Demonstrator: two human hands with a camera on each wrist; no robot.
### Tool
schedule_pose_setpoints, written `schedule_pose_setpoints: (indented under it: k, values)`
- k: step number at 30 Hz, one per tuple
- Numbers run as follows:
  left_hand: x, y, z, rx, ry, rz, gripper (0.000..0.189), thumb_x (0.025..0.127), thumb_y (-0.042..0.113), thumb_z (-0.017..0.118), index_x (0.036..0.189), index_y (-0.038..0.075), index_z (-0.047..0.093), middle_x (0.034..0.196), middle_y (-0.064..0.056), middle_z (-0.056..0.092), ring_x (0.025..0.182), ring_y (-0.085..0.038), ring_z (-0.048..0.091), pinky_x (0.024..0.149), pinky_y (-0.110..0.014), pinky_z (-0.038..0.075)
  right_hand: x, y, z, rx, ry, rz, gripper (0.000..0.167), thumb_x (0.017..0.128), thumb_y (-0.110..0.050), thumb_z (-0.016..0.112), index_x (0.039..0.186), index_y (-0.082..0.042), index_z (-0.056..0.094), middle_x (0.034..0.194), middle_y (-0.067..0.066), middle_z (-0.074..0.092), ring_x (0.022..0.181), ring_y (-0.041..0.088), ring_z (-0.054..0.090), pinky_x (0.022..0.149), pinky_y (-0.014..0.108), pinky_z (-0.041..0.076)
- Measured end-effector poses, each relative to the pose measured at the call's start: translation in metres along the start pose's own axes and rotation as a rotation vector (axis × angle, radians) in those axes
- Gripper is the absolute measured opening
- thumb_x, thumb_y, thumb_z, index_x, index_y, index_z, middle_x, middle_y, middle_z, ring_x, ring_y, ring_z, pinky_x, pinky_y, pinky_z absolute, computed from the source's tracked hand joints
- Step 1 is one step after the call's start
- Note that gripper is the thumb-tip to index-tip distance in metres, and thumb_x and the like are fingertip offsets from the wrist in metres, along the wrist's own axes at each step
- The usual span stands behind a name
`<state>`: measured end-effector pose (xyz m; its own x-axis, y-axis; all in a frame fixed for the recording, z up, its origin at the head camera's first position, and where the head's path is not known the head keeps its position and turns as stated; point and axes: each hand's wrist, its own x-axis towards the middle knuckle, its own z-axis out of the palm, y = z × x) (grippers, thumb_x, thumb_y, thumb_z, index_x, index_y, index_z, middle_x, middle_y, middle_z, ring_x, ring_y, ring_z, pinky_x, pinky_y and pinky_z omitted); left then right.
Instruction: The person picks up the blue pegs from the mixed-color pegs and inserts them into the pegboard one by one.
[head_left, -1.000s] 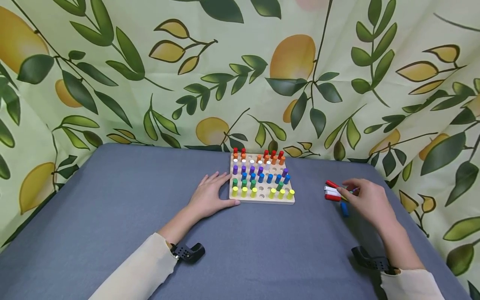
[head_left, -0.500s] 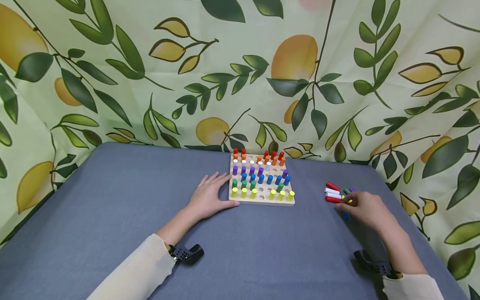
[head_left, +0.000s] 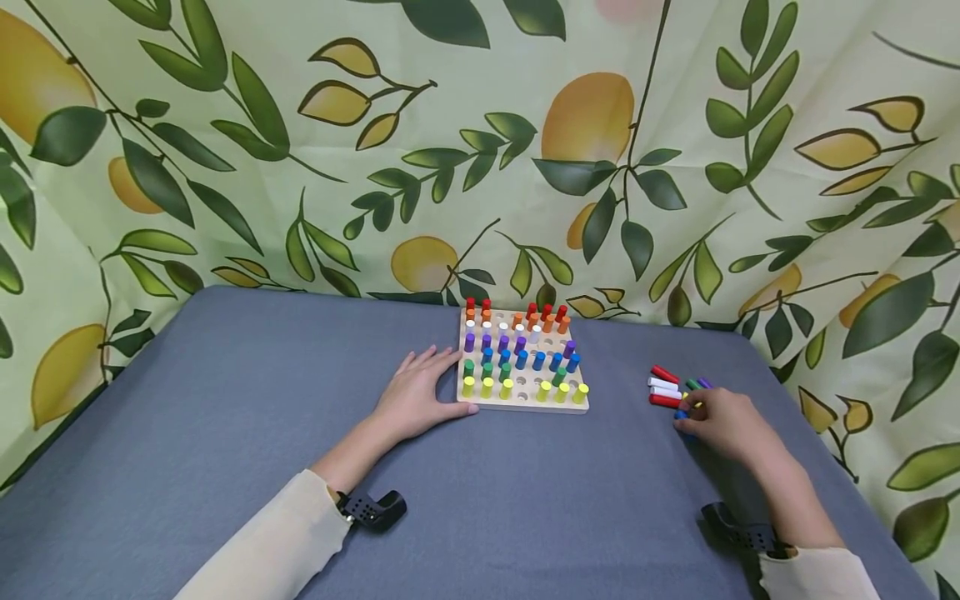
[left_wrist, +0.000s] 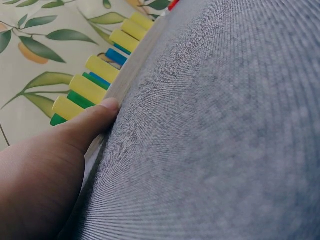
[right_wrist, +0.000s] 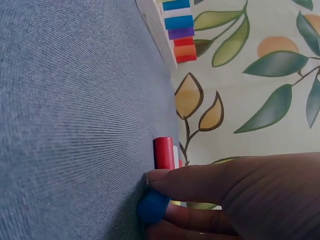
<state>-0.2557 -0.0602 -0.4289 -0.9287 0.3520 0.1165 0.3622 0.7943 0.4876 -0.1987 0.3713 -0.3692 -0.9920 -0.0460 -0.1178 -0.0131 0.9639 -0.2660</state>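
A wooden pegboard (head_left: 529,407) stands mid-table with rows of coloured pegs upright in it, yellow in front and red at the back. At its near left corner rests my left hand (head_left: 420,396), fingers extended along the left side. The left thumb touches the front edge beside the yellow pegs (left_wrist: 90,89). To the right, my right hand (head_left: 731,423) pinches a blue peg (right_wrist: 153,206) between thumb and fingers, low at the cloth. Just beyond lie loose pegs: red (head_left: 664,401), white (head_left: 663,383), green (head_left: 692,384) and purple (head_left: 705,382). Yellow ones are partly hidden by the fingers.
A blue-grey cloth (head_left: 540,508) covers the table. Behind it hangs a leaf-and-fruit patterned curtain (head_left: 465,75), which also runs down the right side. Some holes in the board show no peg, among them one in the front row.
My right hand has moved from above the loose pegs toward the near side and now holds the blue peg. The left hand has stayed at the board.
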Motion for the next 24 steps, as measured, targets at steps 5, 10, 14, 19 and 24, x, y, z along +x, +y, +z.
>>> schedule_pose_setpoints:
  k: [5, 10, 14, 19, 24]
  values:
    - [-0.001, 0.000, 0.000, 0.002, -0.002, -0.002, 0.091, 0.080, 0.063, 0.076, 0.153, 0.018, 0.046, 0.159, -0.010, 0.046, 0.154, -0.034, 0.031, 0.129, -0.058, 0.015, -0.002, -0.006, -0.002, 0.013, 0.027, -0.019, 0.029, 0.088, -0.017, 0.075, 0.105, 0.006, 0.070, 0.082, 0.011, 0.070, 0.069, 0.017, 0.056, 0.057, 0.029, 0.044]
    - [0.000, 0.001, -0.001, 0.000, -0.003, -0.005, 0.091, 0.080, 0.063, 0.076, 0.153, 0.019, 0.046, 0.159, -0.010, 0.045, 0.154, -0.034, 0.031, 0.129, -0.057, 0.015, -0.005, -0.015, -0.007, 0.060, 0.070, -0.056, 0.032, 0.091, -0.018, 0.072, 0.113, 0.006, 0.070, 0.086, 0.010, 0.071, 0.070, 0.015, 0.056, 0.055, 0.027, 0.042]
    - [0.000, 0.002, -0.001, 0.002, -0.004, -0.007, 0.091, 0.080, 0.063, 0.075, 0.154, 0.019, 0.045, 0.159, -0.009, 0.045, 0.154, -0.034, 0.031, 0.129, -0.057, 0.015, -0.008, -0.023, -0.013, 0.107, 0.073, -0.088, 0.042, 0.095, -0.019, 0.068, 0.127, 0.008, 0.064, 0.088, 0.008, 0.071, 0.071, 0.013, 0.054, 0.054, 0.025, 0.040]
    - [0.000, 0.001, 0.000, 0.002, 0.000, -0.006, 0.091, 0.080, 0.063, 0.075, 0.154, 0.018, 0.045, 0.159, -0.009, 0.045, 0.154, -0.034, 0.031, 0.129, -0.056, 0.014, -0.008, -0.035, -0.022, 0.175, 0.069, -0.131, 0.055, 0.099, -0.024, 0.065, 0.144, 0.006, 0.050, 0.091, 0.010, 0.071, 0.068, 0.010, 0.056, 0.052, 0.025, 0.042]
    - [-0.001, 0.001, -0.001, 0.001, -0.003, -0.007, 0.091, 0.080, 0.063, 0.075, 0.153, 0.018, 0.046, 0.159, -0.009, 0.045, 0.154, -0.034, 0.030, 0.129, -0.056, 0.014, -0.001, -0.052, -0.027, 0.230, 0.056, -0.172, 0.067, 0.101, -0.032, 0.062, 0.154, 0.001, 0.037, 0.111, 0.016, 0.071, 0.085, 0.017, 0.065, 0.062, 0.024, 0.048]
